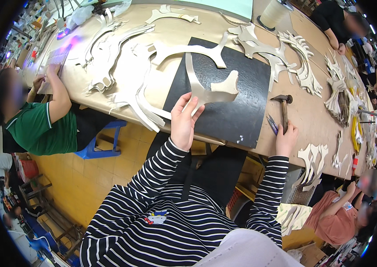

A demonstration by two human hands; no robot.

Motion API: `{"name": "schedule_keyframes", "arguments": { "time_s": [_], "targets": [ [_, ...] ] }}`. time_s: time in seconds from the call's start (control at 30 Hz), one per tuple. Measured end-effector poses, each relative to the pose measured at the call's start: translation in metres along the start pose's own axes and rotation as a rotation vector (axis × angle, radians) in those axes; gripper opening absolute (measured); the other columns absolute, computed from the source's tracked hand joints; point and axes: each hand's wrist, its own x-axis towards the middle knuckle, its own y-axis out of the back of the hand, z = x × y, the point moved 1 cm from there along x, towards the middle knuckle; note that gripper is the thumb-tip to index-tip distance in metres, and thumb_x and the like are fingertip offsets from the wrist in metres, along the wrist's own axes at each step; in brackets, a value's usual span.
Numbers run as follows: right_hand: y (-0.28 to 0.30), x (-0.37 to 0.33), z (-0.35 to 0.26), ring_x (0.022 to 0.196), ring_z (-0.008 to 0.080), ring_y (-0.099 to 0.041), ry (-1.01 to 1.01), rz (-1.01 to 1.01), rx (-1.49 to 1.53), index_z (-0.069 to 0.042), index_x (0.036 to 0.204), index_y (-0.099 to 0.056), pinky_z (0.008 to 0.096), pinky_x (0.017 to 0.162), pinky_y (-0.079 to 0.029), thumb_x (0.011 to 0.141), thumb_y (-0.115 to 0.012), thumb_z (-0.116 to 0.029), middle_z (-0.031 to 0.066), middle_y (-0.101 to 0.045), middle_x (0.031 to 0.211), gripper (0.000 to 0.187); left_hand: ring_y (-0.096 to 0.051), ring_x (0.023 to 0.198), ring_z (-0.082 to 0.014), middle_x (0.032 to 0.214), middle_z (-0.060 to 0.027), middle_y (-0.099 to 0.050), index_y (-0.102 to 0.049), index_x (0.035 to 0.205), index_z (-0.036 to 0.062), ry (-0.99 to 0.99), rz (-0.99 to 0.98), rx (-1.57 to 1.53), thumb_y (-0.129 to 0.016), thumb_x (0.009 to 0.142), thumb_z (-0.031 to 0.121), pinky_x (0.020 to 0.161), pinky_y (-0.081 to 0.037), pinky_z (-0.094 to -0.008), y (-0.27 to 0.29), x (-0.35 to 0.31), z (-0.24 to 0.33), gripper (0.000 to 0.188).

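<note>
My left hand (183, 122) pinches a pale cream, branching shoe-upper piece (204, 94) and holds it up above a black rubber mat (241, 120). One flap of that piece is folded over, showing a lighter side. My right hand (286, 137) is closed around the lower end of a hammer's wooden handle (285, 111), with the dark metal head pointing away from me at the mat's right. A pointed tool with a blue-purple handle (274, 126) lies just left of my right hand. Another cream upper piece (193, 50) rests across the mat's far edge.
Bundles of cream pieces (119, 49) cover the table's left side; more stacks (304, 66) lie at the right. A thread cone (275, 15) stands at the far edge. A person in green (41, 127) works at the left, near a blue stool (104, 142). Another person (333, 213) sits at the right.
</note>
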Motion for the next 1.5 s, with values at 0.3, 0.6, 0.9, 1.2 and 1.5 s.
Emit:
{"name": "schedule_keyframes", "arguments": {
  "time_s": [0.3,0.6,0.9,1.2,1.5],
  "targets": [
    [-0.005,0.006,0.014,0.107,0.0394,-0.059,-0.004,-0.038,0.038,0.003,0.13,-0.055,0.047,0.092,-0.047,0.1,-0.055,-0.018,0.0219,-0.06,0.112,0.036,-0.062,0.096,-0.0098,0.108,-0.0028,-0.067,-0.06,0.121,0.0035,-0.069,-0.187,-0.117,-0.063,0.1,0.016,0.085,-0.05,-0.0263,-0.037,-0.009,0.023,0.025],
    [0.058,-0.035,-0.046,0.066,0.0032,-0.044,-0.266,-0.26,0.867,0.003,0.133,-0.054,0.0213,0.057,-0.037,0.108,-0.045,-0.021,-0.0018,-0.051,0.08,0.035,-0.051,0.123,-0.0293,0.137,-0.0192,-0.052,-0.043,0.143,-0.0038,-0.529,0.201,1.27,-0.073,0.089,0.018,0.107,-0.039,-0.0388,0.014,0.021,-0.013,0.065],
    [0.086,-0.061,-0.154,0.063,0.0147,-0.051,0.174,-0.244,0.714,0.002,0.145,-0.049,0.0271,0.06,-0.045,0.101,-0.048,0.001,0.0095,-0.057,0.077,0.044,-0.035,0.142,-0.0349,0.152,-0.0119,-0.043,-0.057,0.138,0.0094,-0.677,0.126,1.571,-0.073,0.086,0.045,0.118,-0.019,-0.0546,0.036,0.013,-0.029,0.065],
    [0.052,-0.054,-0.206,0.059,0.0347,-0.063,0.528,-0.377,0.12,-0.019,0.149,-0.048,0.0459,0.054,-0.051,0.097,-0.058,-0.01,0.0136,-0.059,0.072,0.053,-0.043,0.139,-0.0338,0.15,-0.0122,-0.049,-0.059,0.137,0.0109,-0.739,0.113,1.662,-0.067,0.09,0.036,0.117,-0.023,-0.0548,0.039,0.015,-0.033,0.054],
    [0.048,-0.069,-0.214,0.065,0.0349,-0.064,0.403,-0.486,0.141,-0.019,0.152,-0.043,0.0465,0.061,-0.05,0.097,-0.057,-0.005,0.0131,-0.061,0.078,0.058,-0.044,0.14,-0.0329,0.152,-0.0124,-0.048,-0.059,0.138,0.0097,-0.731,0.111,1.672,-0.068,0.09,0.037,0.116,-0.026,-0.0524,0.04,0.014,-0.035,0.056]
  ]
}}
